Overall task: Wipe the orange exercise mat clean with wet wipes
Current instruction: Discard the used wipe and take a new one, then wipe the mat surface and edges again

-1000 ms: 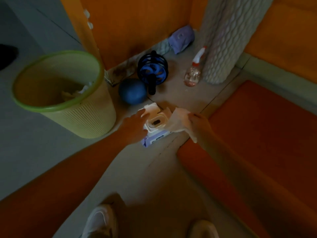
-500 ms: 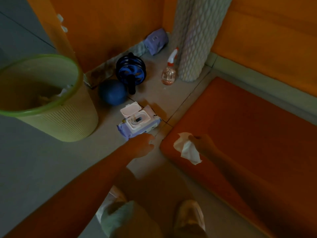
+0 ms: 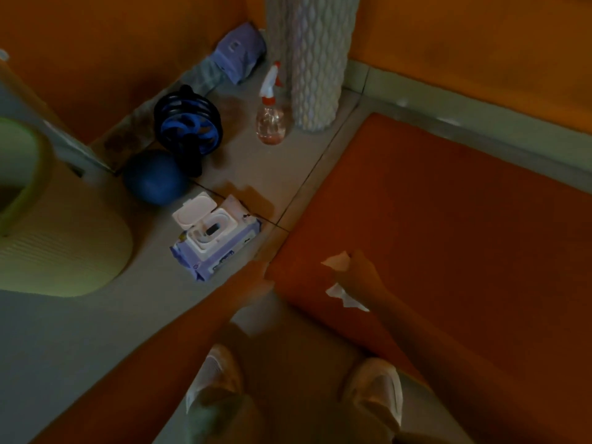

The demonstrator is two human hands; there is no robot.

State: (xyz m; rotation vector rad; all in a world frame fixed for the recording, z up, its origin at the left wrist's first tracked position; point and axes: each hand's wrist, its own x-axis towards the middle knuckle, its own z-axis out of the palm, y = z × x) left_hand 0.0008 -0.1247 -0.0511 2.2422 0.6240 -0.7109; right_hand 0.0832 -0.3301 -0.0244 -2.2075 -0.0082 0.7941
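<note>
- While the wet wipe [image 3: 336, 262] sits bunched in my right hand [image 3: 358, 280], fingers curled round it w/ white ends poking out above and below the fist, I read the hold as firm. It's bunched prob. to make a thick pad for scrubbing.
- That hand is over the near corner of the orange mat [image 3: 448, 235], which lies flat on the floor by the wall. Can't tell if the wipe touches it yet.
- My left hand [image 3: 256, 280] is at the mat's corner edge, near the wipes pack [image 3: 221, 254]. It's too blurred to say if the fingers are straight or curled; nothing visibly held.
- Pack lid stands flipped up, prob. for quick access to more wipes. The green bin [image 3: 64, 245] is close by, handy for used ones.
- Next, imo: press the wipe down and start strokes from this corner.
</note>
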